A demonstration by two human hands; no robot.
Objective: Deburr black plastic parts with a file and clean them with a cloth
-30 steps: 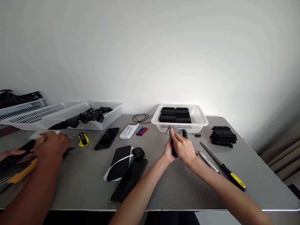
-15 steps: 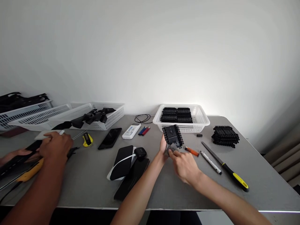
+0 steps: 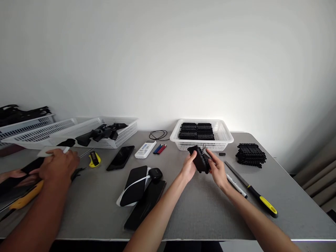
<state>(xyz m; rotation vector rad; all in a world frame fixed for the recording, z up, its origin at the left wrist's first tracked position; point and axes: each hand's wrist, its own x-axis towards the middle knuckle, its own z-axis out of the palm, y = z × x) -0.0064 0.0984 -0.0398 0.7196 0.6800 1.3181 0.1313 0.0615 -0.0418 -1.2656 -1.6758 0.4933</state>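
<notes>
I hold a black ribbed plastic part (image 3: 201,161) above the grey table (image 3: 199,210), just in front of the white basket (image 3: 226,137). My left hand (image 3: 189,168) grips its left side and my right hand (image 3: 217,170) grips its right side. A bit of grey material shows at the part's top edge by my right fingers. The basket holds several stacked black parts (image 3: 196,130) of the same kind. Another stack of black parts (image 3: 250,154) stands on the table to the right.
A metal file with a yellow-black handle (image 3: 252,190) and a white pen (image 3: 236,184) lie right of my hands. Black flat cases (image 3: 136,190), a phone (image 3: 120,157), a remote and lighters lie left. A co-worker's hand (image 3: 59,164) works at far left near white trays (image 3: 105,134).
The black part has turned from upright and face-on to lying edgewise between both hands. My right hand rose from below the part to its right side, covering the orange lighter.
</notes>
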